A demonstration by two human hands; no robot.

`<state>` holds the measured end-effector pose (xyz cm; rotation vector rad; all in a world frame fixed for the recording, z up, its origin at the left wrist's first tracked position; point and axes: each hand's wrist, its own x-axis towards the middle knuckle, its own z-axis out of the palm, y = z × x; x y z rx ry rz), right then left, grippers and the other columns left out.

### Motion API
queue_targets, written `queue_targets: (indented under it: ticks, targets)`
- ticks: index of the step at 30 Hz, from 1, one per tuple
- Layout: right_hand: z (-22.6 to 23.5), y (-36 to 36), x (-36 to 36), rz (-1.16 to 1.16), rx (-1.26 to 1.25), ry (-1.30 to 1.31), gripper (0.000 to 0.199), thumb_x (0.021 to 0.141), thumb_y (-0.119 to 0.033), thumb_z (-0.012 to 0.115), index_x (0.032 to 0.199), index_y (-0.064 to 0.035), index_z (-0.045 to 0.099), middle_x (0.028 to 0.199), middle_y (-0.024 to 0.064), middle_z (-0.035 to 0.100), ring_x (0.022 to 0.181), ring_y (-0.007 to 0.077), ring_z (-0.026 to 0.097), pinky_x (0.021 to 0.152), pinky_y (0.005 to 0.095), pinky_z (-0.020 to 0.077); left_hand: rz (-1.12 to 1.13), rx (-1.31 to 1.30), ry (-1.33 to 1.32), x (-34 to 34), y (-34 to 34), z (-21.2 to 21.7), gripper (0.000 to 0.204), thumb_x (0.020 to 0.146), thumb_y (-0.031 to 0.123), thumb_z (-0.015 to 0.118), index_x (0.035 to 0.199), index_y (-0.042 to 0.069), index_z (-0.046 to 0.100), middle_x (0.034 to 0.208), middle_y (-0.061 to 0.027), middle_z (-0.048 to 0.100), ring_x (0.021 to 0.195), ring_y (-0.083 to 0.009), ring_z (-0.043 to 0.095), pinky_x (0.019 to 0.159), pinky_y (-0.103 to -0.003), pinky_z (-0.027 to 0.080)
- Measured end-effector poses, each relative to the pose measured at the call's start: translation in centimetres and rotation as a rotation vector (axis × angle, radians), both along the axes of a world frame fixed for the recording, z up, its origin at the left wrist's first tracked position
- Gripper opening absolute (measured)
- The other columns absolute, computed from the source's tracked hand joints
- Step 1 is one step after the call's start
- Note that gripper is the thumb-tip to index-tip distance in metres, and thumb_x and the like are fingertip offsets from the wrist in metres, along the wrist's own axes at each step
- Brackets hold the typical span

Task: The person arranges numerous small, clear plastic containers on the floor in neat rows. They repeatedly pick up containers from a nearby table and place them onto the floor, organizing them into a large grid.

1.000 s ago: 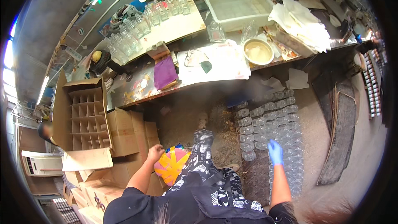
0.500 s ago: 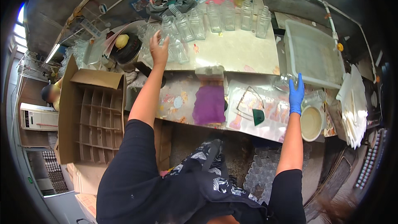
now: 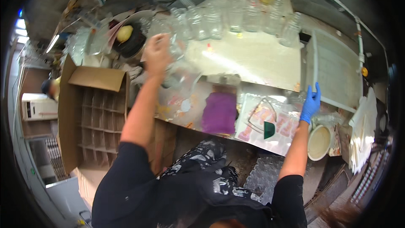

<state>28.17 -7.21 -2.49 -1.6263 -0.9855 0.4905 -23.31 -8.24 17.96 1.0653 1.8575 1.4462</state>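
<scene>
My bare left hand point(image 3: 158, 55) is blurred, its fingers curled in at the left end of the pale board point(image 3: 249, 63). A clear glass bottle point(image 3: 182, 75), smeared by motion, shows beside its wrist and seems gripped in it. More clear bottles point(image 3: 177, 46) crowd next to this hand. Along the board's far side stands a row of upright clear glass bottles point(image 3: 252, 19). My right hand point(image 3: 311, 103), in a blue glove, has its fingers apart at the right end of the bench. Clear glass point(image 3: 297, 98) lies just left of it.
An open divided carton point(image 3: 101, 120) stands at left. A purple cloth point(image 3: 219, 112) and a green-bladed wire tool point(image 3: 268, 130) lie on the bench. At right are a round tub point(image 3: 319, 142), a translucent bin point(image 3: 337, 71) and white sheets point(image 3: 363, 131).
My left hand has gone from spread fingers to curled ones and come slightly nearer, with clear glass now by its wrist. The view has shifted, so the bench appears further right.
</scene>
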Motion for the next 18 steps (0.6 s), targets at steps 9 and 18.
queue_targets:
  ticks: [9,18]
  targets:
    - [13.2,-3.2,-3.7,0.076,-0.239,-0.087,0.030,0.089,-0.018,0.067,0.116,-0.0041,0.067,0.060,-0.0027,0.043,0.055,0.0043,0.036,0.051,0.0233,0.0330,0.046,-0.449,-0.120,-14.8,-4.2,1.8,0.056,0.094,0.031,0.063,0.137,0.003,0.040,0.074,-0.0008,0.049,0.043,-0.0063,0.034,0.043,-0.025,0.036]
    - [15.3,22.9,-8.7,0.416,-0.184,-0.765,0.053,0.078,-0.033,0.072,0.121,-0.0032,0.062,0.108,0.0275,0.064,0.099,0.0421,0.062,0.085,0.0455,0.0511,-0.159,-0.703,0.374,-16.3,-0.4,-3.2,0.053,0.087,0.021,0.066,0.132,0.001,0.047,0.083,-0.0141,0.063,0.060,-0.0218,0.062,0.052,-0.034,0.051]
